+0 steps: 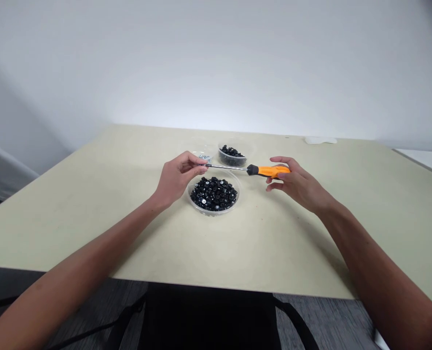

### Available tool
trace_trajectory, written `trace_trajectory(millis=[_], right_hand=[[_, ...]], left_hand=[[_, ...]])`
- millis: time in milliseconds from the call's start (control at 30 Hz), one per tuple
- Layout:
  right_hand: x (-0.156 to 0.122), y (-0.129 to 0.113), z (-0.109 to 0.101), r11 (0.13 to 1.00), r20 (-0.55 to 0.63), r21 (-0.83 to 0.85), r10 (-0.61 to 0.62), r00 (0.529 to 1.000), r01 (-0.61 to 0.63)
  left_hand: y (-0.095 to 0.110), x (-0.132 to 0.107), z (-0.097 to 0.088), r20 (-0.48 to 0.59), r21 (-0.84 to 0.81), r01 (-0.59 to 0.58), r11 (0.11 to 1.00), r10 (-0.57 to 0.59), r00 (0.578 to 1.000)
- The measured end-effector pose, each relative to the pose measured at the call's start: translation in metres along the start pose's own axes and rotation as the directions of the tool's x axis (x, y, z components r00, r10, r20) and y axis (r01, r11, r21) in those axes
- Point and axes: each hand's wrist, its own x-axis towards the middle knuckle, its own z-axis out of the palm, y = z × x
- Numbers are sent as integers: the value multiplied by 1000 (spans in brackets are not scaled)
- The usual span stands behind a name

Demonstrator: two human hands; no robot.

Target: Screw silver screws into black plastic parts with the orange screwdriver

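The right hand (298, 185) curled around the orange-and-black plastic handle of a steel screwdriver (268, 170), level above a clear plastic bowl (214, 213), while the left hand (177, 177) pinched its thin shaft. It looked light and stiff, best held by the handle.

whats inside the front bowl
The clear plastic bowl is heaped with small black pieces, some with shiny centres; they cover its floor, so anything beneath is hidden.

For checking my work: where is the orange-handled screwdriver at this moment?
In the head view, the orange-handled screwdriver spans between the left hand and the right hand, above the nearer clear bowl.
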Motion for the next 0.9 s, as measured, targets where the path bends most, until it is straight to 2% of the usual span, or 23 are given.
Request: trace_trajectory(millis=[233, 267, 367, 433, 533, 733, 800, 900], right_hand=[[0, 0, 1, 982, -173, -187, 0, 985, -33], [0, 0, 1, 986, -150, -161, 11, 989, -35], [-2, -1, -1, 996, 28, -44, 80, 996, -78], [-3, -1, -2, 996, 89, -6, 89, 992, -89], [-2, 1, -2, 999, 40, 19, 34, 999, -35], [2, 2, 3, 1000, -98, -19, 18, 995, -20], [1, 1, 3, 999, -67, 17, 51, 996, -50], [-1, -1, 1, 994, 81, 50, 95, 992, -99]], left_hand=[[-3, 0, 0, 27, -27, 18, 999, -17, 999], [-3, 0, 0, 28, -25, 18, 1000, -17, 999], [-4, 1, -1, 9, -8, 11, 1000, -11, 1000], [-4, 2, -1, -5, 5, 9, 1000, -9, 1000], [-4, 2, -2, -14, 15, 6, 1000, -6, 1000], [-4, 1, 0, 18, 3, 6, 1000, -6, 1000], [-4, 1, 1, 19, 0, 5, 1000, -5, 1000], [-3, 0, 1, -14, -1, -13, 1000, 13, 1000]])
